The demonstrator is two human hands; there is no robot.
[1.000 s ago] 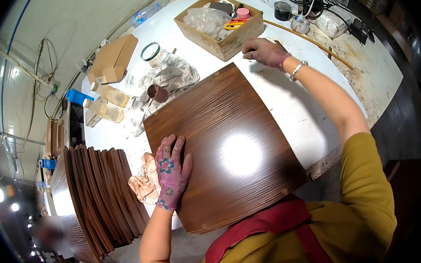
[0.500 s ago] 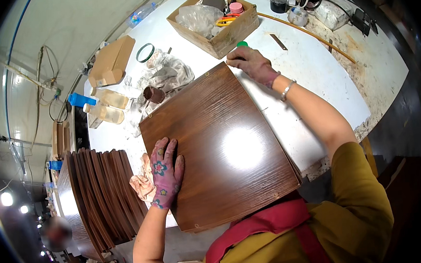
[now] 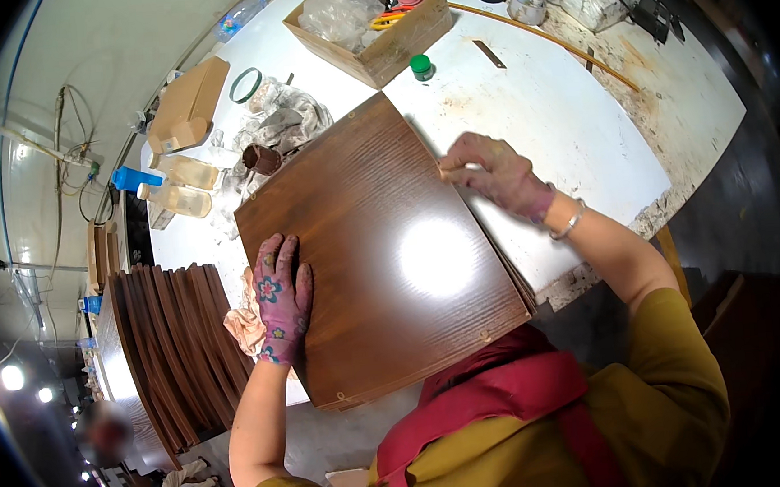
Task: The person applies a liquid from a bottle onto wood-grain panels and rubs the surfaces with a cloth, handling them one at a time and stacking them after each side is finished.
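A stack of dark brown wood-grain panels (image 3: 363, 245) lies in front of me, its top face glossy with a bright light reflection. My left hand (image 3: 282, 296), in a stained pink flowered glove, rests flat on the top panel near its left edge, fingers stretched out. At the panel's right edge is my right hand (image 3: 498, 177), gloved too, with thumb and fingers pinched together. Whatever sits between those fingertips is too small to make out. Beside my left hand lies a crumpled peach-coloured cloth (image 3: 246, 321).
Many more brown panels (image 3: 175, 340) stand on edge at the left. Beyond my stack are a green-lidded jar (image 3: 421, 67), a cardboard box of supplies (image 3: 412, 38), stained rags (image 3: 295, 114), a brown cup (image 3: 262, 159) and bottles (image 3: 179, 199). A thin metal strip (image 3: 489, 54) lies at the right.
My right hand has come from the panel's far corner nearer to me along its right edge, uncovering the green-lidded jar. My left hand stays flat on the panel. The whole view has shifted slightly.
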